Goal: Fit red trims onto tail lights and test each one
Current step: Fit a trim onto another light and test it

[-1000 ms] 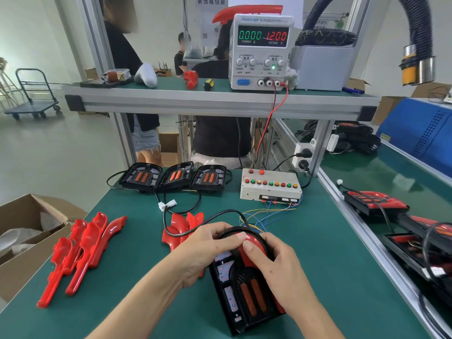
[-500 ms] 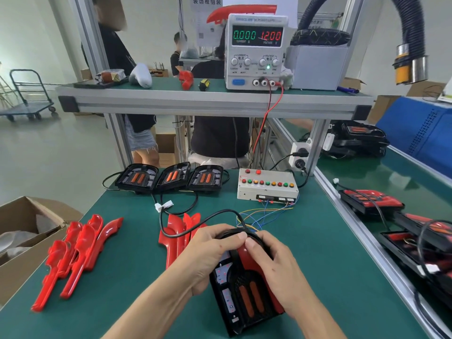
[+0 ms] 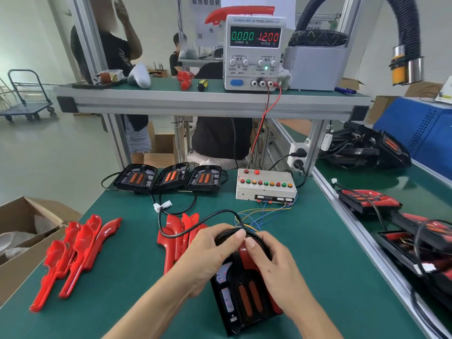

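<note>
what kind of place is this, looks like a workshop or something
Most likely a factory assembly and test bench for vehicle tail lights: a DC power supply on the shelf, a button test box wired up, and stacks of red trims beside the tail light being fitted.

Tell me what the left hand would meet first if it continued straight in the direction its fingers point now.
The left hand points right, across the top of the tail light. It would probably meet the right hand first: their fingertips already look almost touching over the red trim, though depth is unclear.
</note>
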The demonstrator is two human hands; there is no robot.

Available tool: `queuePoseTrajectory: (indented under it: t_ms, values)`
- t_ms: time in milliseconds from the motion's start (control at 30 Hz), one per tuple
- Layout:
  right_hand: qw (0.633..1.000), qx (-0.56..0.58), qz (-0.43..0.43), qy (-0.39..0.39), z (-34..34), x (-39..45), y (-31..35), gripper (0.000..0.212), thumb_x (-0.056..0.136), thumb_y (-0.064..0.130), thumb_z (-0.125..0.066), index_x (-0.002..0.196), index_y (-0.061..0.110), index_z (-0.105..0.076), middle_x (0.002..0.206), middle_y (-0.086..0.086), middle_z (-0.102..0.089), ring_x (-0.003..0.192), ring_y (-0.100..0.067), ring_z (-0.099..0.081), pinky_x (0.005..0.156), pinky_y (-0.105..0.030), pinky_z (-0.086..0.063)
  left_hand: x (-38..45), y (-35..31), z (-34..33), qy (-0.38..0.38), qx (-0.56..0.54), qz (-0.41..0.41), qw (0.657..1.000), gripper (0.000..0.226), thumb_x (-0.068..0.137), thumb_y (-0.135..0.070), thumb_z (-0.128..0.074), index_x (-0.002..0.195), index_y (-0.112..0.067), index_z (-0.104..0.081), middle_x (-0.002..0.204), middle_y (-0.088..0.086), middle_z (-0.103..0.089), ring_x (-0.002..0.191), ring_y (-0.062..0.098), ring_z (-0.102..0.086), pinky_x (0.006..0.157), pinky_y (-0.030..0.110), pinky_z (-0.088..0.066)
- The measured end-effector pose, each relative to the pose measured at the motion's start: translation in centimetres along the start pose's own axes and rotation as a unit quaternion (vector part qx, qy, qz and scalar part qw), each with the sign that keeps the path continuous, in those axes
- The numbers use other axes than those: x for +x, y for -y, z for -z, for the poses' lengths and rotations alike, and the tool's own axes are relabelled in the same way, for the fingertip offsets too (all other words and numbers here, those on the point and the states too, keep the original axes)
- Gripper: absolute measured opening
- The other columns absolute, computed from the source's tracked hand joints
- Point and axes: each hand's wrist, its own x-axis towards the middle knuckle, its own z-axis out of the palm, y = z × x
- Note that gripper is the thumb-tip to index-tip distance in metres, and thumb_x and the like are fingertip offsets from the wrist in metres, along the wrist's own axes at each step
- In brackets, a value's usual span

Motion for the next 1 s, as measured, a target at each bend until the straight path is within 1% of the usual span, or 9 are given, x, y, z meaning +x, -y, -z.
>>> queuePoseTrajectory:
  t_ms: [133,333,400,533,667,800,867,933,1000]
  values:
    - [1.0,0.009,0.0,-0.011,0.0,-0.1,-0.3,0.046,0.091,0.069,-0.052,0.106,0.03,-0.071,0.094,0.008,-0.074,0.089,-0.009,-0.069,0.081,-0.023,-0.053,0.2,0.4,0.7,0.038,-0.026,0.002,0.999,0.031,0.089,-0.024,-0.074,0.111,-0.003,-0.069,0.103,0.01,-0.075,0.096,0.017,-0.07,0.084,0.025,-0.053]
    - [0.998,0.005,-0.032,0.054,1.9,-0.7,-0.6,0.037,0.089,0.068,-0.052,0.105,0.04,-0.07,0.099,0.014,-0.075,0.093,0.0,-0.068,0.081,-0.01,-0.047,0.7,0.8,1.0,0.008,-0.027,0.009,1.0,0.035,0.082,-0.023,-0.074,0.108,0.0,-0.069,0.104,0.017,-0.075,0.094,0.022,-0.07,0.089,0.036,-0.056]
    - [0.998,-0.009,-0.033,0.055,2.6,-1.4,-1.4,0.038,0.088,0.067,-0.054,0.105,0.038,-0.071,0.094,0.013,-0.074,0.087,0.0,-0.066,0.079,-0.013,-0.047,0.7,0.9,1.3,0.014,-0.036,0.018,0.999,0.036,0.082,-0.023,-0.077,0.109,-0.001,-0.069,0.107,0.02,-0.074,0.096,0.025,-0.07,0.094,0.04,-0.056]
    - [0.999,-0.016,-0.038,0.003,2.1,-2.1,-2.8,0.046,0.085,0.071,-0.054,0.1,0.031,-0.071,0.085,0.0,-0.071,0.077,-0.006,-0.061,0.079,-0.032,-0.051,0.9,1.3,1.0,0.026,-0.022,0.026,0.999,0.036,0.078,-0.016,-0.084,0.106,-0.001,-0.069,0.101,0.015,-0.076,0.091,0.021,-0.072,0.082,0.029,-0.057]
    - [0.997,-0.054,-0.035,-0.037,1.2,-2.3,-3.3,0.046,0.083,0.076,-0.05,0.095,0.035,-0.068,0.079,0.007,-0.07,0.07,-0.003,-0.061,0.07,-0.025,-0.051,1.1,1.6,1.0,0.006,-0.033,0.034,0.999,0.04,0.075,-0.014,-0.084,0.107,0.002,-0.067,0.104,0.022,-0.074,0.091,0.025,-0.072,0.086,0.035,-0.059]
    - [0.997,-0.053,-0.042,-0.028,1.0,-2.0,-3.1,0.052,0.083,0.076,-0.051,0.09,0.029,-0.07,0.068,0.008,-0.065,0.063,-0.002,-0.052,0.063,-0.023,-0.046,1.1,1.8,1.2,-0.006,-0.05,0.062,0.997,0.037,0.072,-0.012,-0.088,0.103,0.0,-0.072,0.105,0.025,-0.074,0.091,0.028,-0.071,0.087,0.039,-0.059]
    - [0.997,-0.007,-0.074,0.009,1.6,-2.0,-3.1,0.061,0.089,0.075,-0.048,0.091,0.019,-0.072,0.072,-0.002,-0.068,0.068,-0.003,-0.054,0.069,-0.022,-0.045,1.3,1.7,1.5,-0.012,-0.074,0.081,0.994,0.033,0.072,-0.014,-0.082,0.101,-0.001,-0.074,0.105,0.024,-0.074,0.09,0.028,-0.072,0.085,0.038,-0.06]
    - [0.993,0.027,-0.105,0.046,2.9,-2.4,-3.4,0.071,0.098,0.07,-0.043,0.098,0.004,-0.069,0.093,-0.024,-0.069,0.081,-0.011,-0.058,0.082,-0.034,-0.049,1.7,1.5,2.1,-0.033,-0.133,0.115,0.984,0.032,0.074,-0.012,-0.079,0.102,0.003,-0.073,0.106,0.027,-0.073,0.087,0.031,-0.073,0.082,0.04,-0.061]
    - [0.988,0.066,-0.123,0.06,4.0,-3.3,-3.8,0.065,0.098,0.062,-0.048,0.099,0.001,-0.071,0.097,-0.028,-0.068,0.083,-0.016,-0.064,0.081,-0.032,-0.053,2.0,1.1,2.8,-0.043,-0.186,0.145,0.971,0.033,0.077,-0.01,-0.076,0.104,0.007,-0.071,0.105,0.029,-0.072,0.08,0.032,-0.073,0.075,0.04,-0.062]
